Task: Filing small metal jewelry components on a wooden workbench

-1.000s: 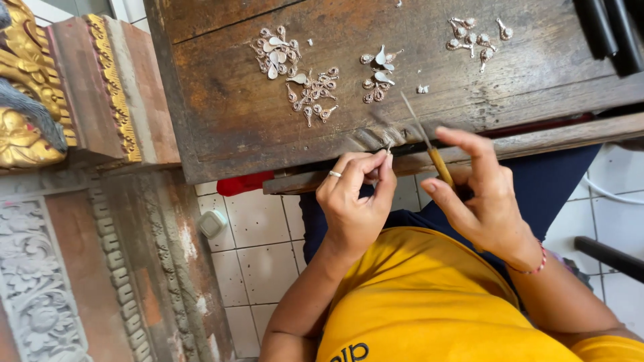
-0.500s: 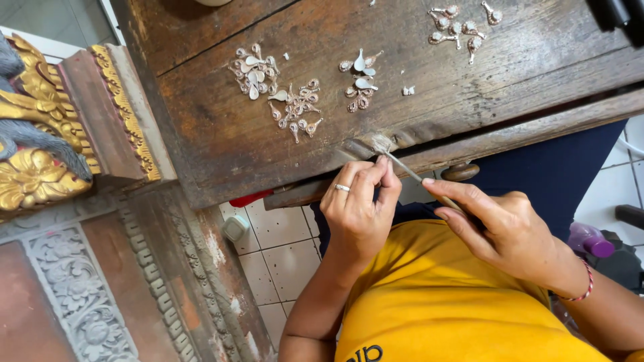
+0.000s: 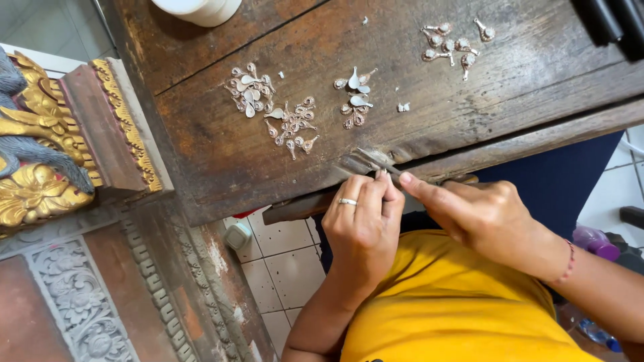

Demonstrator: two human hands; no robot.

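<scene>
left hand (image 3: pixel 362 224) pinched shut on a small metal piece (image 3: pixel 376 166) at the counter (image 3: pixel 221 161) front edge | right hand (image 3: pixel 479 214) clamped on a thin file (image 3: pixel 396 170), tip on the piece | risk: file slips onto fingertips, or piece drops off edge to tiled floor | worn cracked wood; shiny teardrop pendants (image 3: pixel 292 124) behind the edge

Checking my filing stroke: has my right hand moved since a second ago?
Yes. The right hand has slid left along the bench edge, closing on the left hand; its forefinger now presses the tool at the worn notch.
</scene>
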